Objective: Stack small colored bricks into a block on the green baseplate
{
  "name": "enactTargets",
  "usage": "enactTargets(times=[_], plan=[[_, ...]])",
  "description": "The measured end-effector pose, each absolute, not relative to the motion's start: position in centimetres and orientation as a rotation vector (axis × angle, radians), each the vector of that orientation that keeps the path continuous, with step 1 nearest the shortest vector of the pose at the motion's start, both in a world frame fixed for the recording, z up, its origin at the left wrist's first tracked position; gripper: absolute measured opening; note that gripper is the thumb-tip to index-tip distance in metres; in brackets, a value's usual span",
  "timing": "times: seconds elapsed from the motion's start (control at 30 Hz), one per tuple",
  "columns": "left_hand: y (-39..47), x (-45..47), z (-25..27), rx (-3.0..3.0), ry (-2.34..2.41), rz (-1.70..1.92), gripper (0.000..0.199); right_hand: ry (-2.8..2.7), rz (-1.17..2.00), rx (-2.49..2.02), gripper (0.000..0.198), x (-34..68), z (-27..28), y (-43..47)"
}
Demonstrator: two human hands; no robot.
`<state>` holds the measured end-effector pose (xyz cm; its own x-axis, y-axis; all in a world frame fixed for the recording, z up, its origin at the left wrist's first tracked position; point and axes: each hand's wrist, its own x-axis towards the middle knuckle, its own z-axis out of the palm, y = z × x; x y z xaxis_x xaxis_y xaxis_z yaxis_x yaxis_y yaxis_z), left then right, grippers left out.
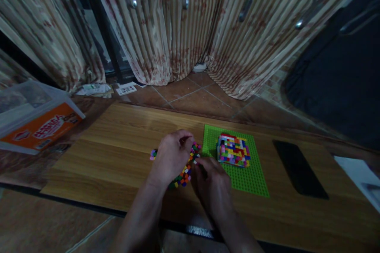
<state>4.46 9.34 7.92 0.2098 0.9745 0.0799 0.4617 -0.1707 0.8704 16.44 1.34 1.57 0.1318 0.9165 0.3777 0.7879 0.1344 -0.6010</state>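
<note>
A pile of small multicoloured building bricks [186, 174] lies on the wooden table, partly hidden beneath my hands. Over its left side is my left hand [173, 156], fingers curled in and thumb close to them; whatever they grip is hidden. My right hand [213, 182] is at the pile's right edge with thumb and forefinger pinched together beside a pale brick [196, 162]. I cannot make out what is in that pinch. Just to the right, a block built of coloured bricks [233, 150] sits on a green studded baseplate [246, 182].
A black flat slab [299, 168] lies right of the baseplate, with white paper [359, 178] beyond it. On the left stands a clear plastic box [59, 97] with an orange label. Striped curtains [190, 27] hang behind the wooden table [118, 142].
</note>
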Motion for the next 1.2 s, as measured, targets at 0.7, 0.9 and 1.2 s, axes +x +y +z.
enactTargets(times=[0.7, 0.9, 1.2], plan=[[8.4, 4.4, 7.5, 1.809, 1.326, 0.756, 0.024, -1.124, 0.124, -1.751, 0.02, 26.3, 4.2, -1.1], [8.3, 4.2, 7.8, 1.765, 1.354, 0.722, 0.025, -1.223, 0.02, -1.87, 0.023, 26.2, 4.2, -0.7], [8.7, 4.2, 7.7, 1.763, 1.346, 0.742, 0.024, -1.345, -0.134, -1.87, 0.026, 26.2, 4.2, -0.6]])
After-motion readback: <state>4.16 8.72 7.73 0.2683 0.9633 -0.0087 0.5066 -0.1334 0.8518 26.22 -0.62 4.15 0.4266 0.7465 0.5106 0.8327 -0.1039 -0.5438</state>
